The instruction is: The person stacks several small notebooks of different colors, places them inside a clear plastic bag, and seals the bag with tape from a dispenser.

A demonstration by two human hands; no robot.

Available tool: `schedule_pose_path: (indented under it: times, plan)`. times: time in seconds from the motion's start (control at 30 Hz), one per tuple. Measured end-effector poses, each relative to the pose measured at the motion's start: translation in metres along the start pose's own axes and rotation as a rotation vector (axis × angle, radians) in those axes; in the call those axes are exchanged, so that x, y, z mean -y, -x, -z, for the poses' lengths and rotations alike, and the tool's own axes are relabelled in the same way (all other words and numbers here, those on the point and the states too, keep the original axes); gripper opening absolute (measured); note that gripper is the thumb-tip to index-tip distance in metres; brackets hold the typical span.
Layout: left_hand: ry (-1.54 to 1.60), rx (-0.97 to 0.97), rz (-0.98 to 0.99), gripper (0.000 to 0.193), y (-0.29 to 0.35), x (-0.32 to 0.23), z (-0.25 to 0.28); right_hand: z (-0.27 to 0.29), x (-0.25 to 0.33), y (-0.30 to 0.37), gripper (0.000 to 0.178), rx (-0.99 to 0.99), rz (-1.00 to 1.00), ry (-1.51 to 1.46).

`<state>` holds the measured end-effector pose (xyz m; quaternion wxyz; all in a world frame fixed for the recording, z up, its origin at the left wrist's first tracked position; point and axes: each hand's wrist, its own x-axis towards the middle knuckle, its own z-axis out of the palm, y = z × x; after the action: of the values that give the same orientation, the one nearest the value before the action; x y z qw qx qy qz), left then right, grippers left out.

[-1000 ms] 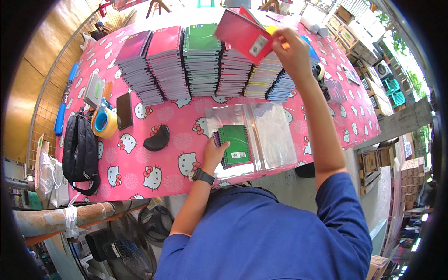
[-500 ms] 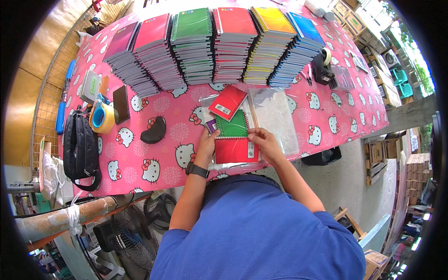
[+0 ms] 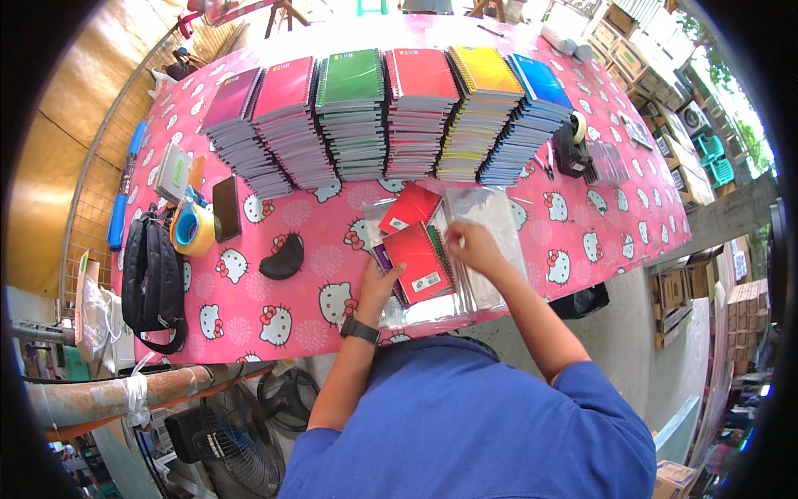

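Note:
My left hand (image 3: 378,285) grips the left side of a small stack of spiral notebooks, its thumb on the red notebook (image 3: 416,264) on top. A green notebook (image 3: 438,245) shows as a strip along the right edge, and a purple notebook (image 3: 387,264) peeks out at the left. Just right of the stack's upper corner is my right hand (image 3: 471,247), fingers curled closed; whatever they hold, if anything, is hidden. Another small red notebook (image 3: 411,207) lies tilted just beyond the stack. Clear plastic sleeves (image 3: 496,218) lie under and beside the notebooks.
Tall notebook stacks (image 3: 349,116) line the table's far side. At the left are a black bag (image 3: 154,283), tape rolls (image 3: 193,229), a phone (image 3: 225,208) and a black pouch (image 3: 283,256). A tape dispenser (image 3: 571,150) stands at the right.
The red notebook that lay below the green one now lies over it, and the stack is turned at a slant. My right hand has come off its edge. The view has shifted slightly.

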<state>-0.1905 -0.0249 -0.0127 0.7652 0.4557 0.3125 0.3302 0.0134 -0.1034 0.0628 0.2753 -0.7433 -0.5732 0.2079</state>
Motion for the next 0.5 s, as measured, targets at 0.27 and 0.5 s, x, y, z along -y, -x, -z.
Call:
schedule_pose_path:
  times: [0.27, 0.5]
  plan:
    - [-0.185, 0.004, -0.04, 0.052, -0.001, -0.003, -0.008, -0.012, -0.034, -0.077, 0.026, -0.161, 0.514, 0.516]
    - [-0.194, -0.004, -0.057, 0.05, 0.001, -0.004, -0.01, 0.04, -0.032, -0.04, 0.022, -0.615, 0.163, 0.158]
